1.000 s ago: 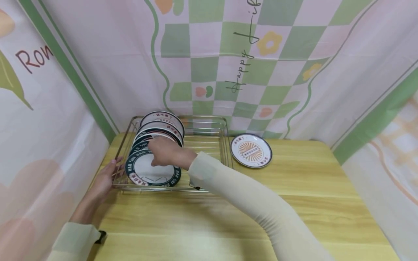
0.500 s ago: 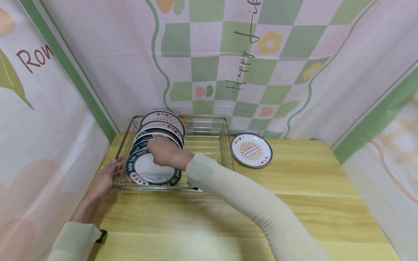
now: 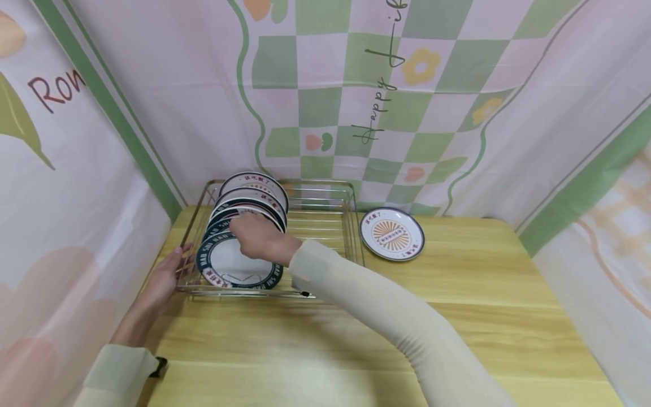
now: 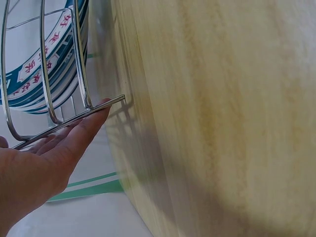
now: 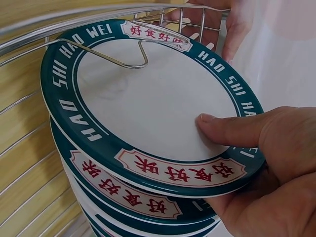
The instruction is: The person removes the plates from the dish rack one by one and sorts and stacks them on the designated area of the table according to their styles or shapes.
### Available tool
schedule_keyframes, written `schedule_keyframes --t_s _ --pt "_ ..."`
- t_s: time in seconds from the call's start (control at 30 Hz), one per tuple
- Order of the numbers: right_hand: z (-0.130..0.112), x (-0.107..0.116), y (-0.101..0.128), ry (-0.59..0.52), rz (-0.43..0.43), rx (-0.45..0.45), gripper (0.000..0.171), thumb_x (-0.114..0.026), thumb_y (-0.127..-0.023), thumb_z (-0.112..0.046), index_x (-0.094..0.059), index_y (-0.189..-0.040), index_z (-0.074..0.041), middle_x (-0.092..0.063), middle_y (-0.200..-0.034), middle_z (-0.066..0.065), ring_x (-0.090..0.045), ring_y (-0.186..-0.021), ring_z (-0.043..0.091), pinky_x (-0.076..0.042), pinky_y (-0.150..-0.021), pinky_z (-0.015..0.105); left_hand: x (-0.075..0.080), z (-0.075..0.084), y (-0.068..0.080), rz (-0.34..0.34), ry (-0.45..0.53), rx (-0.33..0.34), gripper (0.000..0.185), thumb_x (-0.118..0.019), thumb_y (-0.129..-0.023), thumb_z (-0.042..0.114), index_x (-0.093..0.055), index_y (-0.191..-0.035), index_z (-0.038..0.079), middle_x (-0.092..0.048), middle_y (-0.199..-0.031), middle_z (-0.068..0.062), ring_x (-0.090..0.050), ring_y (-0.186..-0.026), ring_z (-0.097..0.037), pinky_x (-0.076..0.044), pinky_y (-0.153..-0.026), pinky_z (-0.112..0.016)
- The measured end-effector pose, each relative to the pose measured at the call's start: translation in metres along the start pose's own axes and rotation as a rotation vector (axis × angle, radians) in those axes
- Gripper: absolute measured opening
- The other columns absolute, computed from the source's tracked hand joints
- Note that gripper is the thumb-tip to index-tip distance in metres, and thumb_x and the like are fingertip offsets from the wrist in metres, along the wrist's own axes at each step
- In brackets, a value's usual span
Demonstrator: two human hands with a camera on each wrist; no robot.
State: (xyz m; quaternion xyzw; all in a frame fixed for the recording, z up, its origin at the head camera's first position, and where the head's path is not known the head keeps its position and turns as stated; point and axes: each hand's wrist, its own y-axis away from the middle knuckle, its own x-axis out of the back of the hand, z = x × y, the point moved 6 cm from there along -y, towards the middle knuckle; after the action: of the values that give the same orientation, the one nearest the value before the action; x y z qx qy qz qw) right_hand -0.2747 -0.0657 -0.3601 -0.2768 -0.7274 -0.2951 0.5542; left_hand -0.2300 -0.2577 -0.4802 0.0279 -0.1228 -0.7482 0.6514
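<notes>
A wire dish rack [image 3: 325,195] stands at the back left of the wooden table and holds several round plates on edge. My right hand [image 3: 256,237] pinches the top rim of the front plate [image 3: 231,265], a white plate with a dark teal lettered border [image 5: 148,103]; the thumb [image 5: 232,129] lies on its face and the fingers curl behind it. My left hand [image 3: 163,280] rests with straight fingers [image 4: 81,131] against the rack's front left corner wire [image 4: 64,123].
A white plate with an orange sunburst [image 3: 391,234] lies flat on the table [image 3: 458,294] to the right of the rack. Patterned fabric walls [image 3: 356,90] close in the table on the left, back and right.
Almost nothing has moved; my right hand has shifted slightly up and back on the front plate. The left hand stays on the rack.
</notes>
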Motion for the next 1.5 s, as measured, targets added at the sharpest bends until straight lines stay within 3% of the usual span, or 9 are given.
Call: schedule_keyframes --t_s 0.2,0.37,0.5,0.67,0.73,0.8,0.97,1.17,1.5 --pt "0.0 0.001 -0.001 0.006 0.011 0.003 0.017 -0.065 -0.098 0.003 -0.063 -0.09 -0.012 -0.05 -0.077 -0.003 -0.046 -0.069 0.012 -0.04 -0.057 0.023 0.0 0.0 0.0 0.001 -0.004 0.005 0.068 -0.008 -0.115 0.044 -0.007 -0.169 0.001 -0.021 -0.165 -0.038 -0.047 -0.133 -0.033 -0.061 -0.094 -0.029" --pt "0.0 0.004 0.0 -0.006 0.016 -0.008 0.017 -0.066 -0.098 0.002 -0.064 -0.09 -0.013 -0.055 -0.078 -0.003 -0.051 -0.069 0.011 -0.044 -0.054 0.021 0.0 0.0 -0.001 0.0 -0.004 0.01 0.068 -0.008 -0.116 0.044 -0.007 -0.169 0.002 -0.022 -0.166 -0.037 -0.052 -0.122 -0.016 -0.061 -0.095 -0.031" --pt "0.0 0.009 0.002 -0.009 0.023 0.007 0.019 -0.066 -0.097 0.004 -0.063 -0.088 -0.013 -0.054 -0.076 -0.003 -0.05 -0.069 0.011 -0.043 -0.056 0.021 0.0 -0.001 -0.002 0.001 -0.002 0.006 0.068 -0.007 -0.115 0.044 -0.007 -0.169 0.002 -0.021 -0.165 -0.038 -0.047 -0.133 -0.032 -0.062 -0.094 -0.03" --pt "0.0 0.021 0.005 -0.001 0.042 0.038 0.028 -0.063 -0.096 0.007 -0.054 -0.08 -0.014 -0.04 -0.069 -0.005 -0.038 -0.064 0.011 -0.034 -0.055 0.022 -0.001 -0.001 -0.001 -0.001 0.012 0.0 0.068 -0.007 -0.115 0.043 -0.006 -0.169 0.001 -0.018 -0.165 -0.04 -0.036 -0.143 -0.047 -0.062 -0.094 -0.03" --pt "0.001 0.026 0.007 -0.006 0.041 0.042 0.026 -0.064 -0.096 0.007 -0.056 -0.081 -0.013 -0.041 -0.07 -0.005 -0.038 -0.065 0.011 -0.034 -0.055 0.022 -0.001 0.0 -0.001 -0.004 0.012 -0.005 0.068 -0.008 -0.115 0.044 -0.006 -0.169 0.001 -0.018 -0.166 -0.04 -0.038 -0.143 -0.046 -0.062 -0.094 -0.031" --pt "0.003 0.031 0.008 -0.014 0.037 0.041 0.02 -0.066 -0.095 0.006 -0.064 -0.086 -0.011 -0.052 -0.073 -0.004 -0.043 -0.067 0.011 -0.04 -0.058 0.022 -0.001 0.001 -0.001 -0.005 0.011 -0.01 0.069 -0.009 -0.116 0.045 -0.006 -0.169 0.001 -0.019 -0.166 -0.04 -0.048 -0.138 -0.034 -0.062 -0.095 -0.033" --pt "0.011 0.047 0.015 0.01 0.059 0.034 0.01 -0.077 -0.091 0.0 -0.072 -0.098 -0.006 -0.069 -0.087 0.001 -0.054 -0.08 0.014 -0.052 -0.075 0.027 0.0 0.002 -0.001 -0.012 0.007 -0.027 0.07 -0.01 -0.116 0.046 -0.005 -0.169 0.001 -0.023 -0.167 -0.036 -0.055 -0.135 -0.024 -0.062 -0.097 -0.036" --pt "0.025 0.067 0.027 0.008 0.093 0.025 0.013 -0.082 -0.09 -0.004 -0.073 -0.098 -0.004 -0.068 -0.086 0.003 -0.054 -0.08 0.016 -0.053 -0.076 0.029 -0.001 0.002 -0.001 -0.029 0.012 -0.029 0.07 -0.009 -0.115 0.046 -0.004 -0.169 0.001 -0.022 -0.168 -0.034 -0.033 -0.15 -0.05 -0.061 -0.1 -0.036" --pt "0.049 0.102 0.048 0.007 0.118 -0.036 0.015 -0.086 -0.087 -0.005 -0.075 -0.098 -0.003 -0.072 -0.092 0.005 -0.06 -0.081 0.018 -0.056 -0.075 0.028 -0.001 0.002 0.0 -0.032 0.012 -0.028 0.068 -0.007 -0.115 0.044 -0.002 -0.169 0.002 -0.02 -0.169 -0.034 -0.029 -0.151 -0.053 -0.06 -0.1 -0.035"
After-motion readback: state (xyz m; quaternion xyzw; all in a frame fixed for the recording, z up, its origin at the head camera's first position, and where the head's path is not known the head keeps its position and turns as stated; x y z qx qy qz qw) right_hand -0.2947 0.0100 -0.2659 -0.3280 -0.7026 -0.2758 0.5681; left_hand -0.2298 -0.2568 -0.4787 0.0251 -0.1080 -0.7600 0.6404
